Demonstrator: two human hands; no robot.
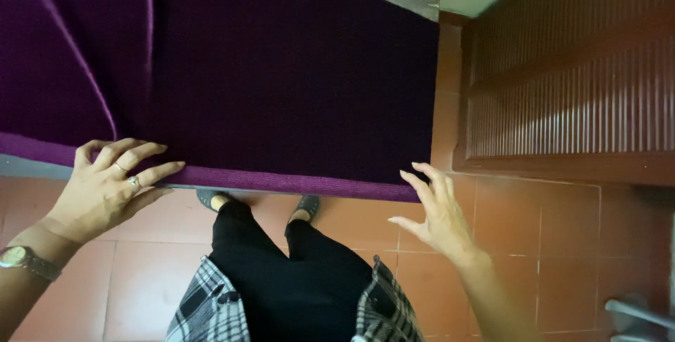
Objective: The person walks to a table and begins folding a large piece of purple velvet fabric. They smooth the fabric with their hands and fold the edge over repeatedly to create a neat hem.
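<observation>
A dark purple cloth (281, 75) lies spread over a flat surface and fills the upper left of the view; a long crease runs down its left part. My left hand (105, 184) rests flat on the cloth's near hem at the left, fingers spread, with rings on two fingers and a watch on the wrist. My right hand (432, 208) is open at the cloth's near right corner, its fingertips touching or just off the edge; it holds nothing.
Below the cloth are terracotta floor tiles (548, 243), my black trousers (295, 279) and my shoes. A dark wooden louvred panel (569, 96) stands at the right. A grey metal object (640, 314) shows at the bottom right corner.
</observation>
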